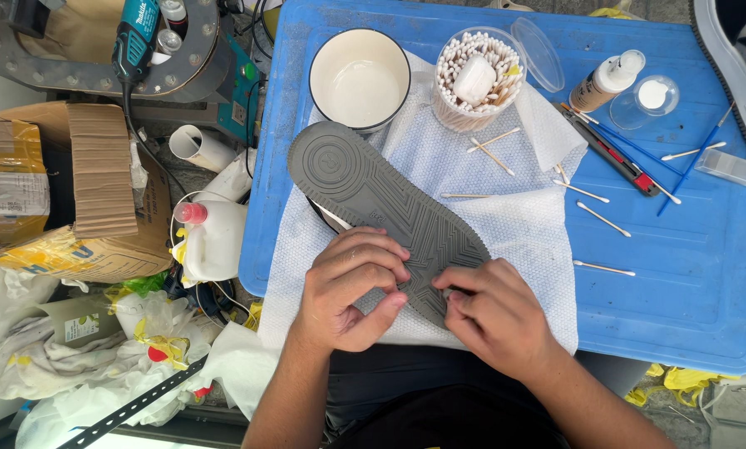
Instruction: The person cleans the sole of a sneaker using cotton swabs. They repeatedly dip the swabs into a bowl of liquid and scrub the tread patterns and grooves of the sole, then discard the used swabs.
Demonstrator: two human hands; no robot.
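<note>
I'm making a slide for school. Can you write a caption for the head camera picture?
Two hands, left hand and right hand, work on a grey shoe sole over white padding.

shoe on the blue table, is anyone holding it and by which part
Yes. The upturned shoe is gripped at its heel end: the left hand clamps the sole's edge there, and the right hand pinches a small object, too hidden to identify, against the sole.
</note>
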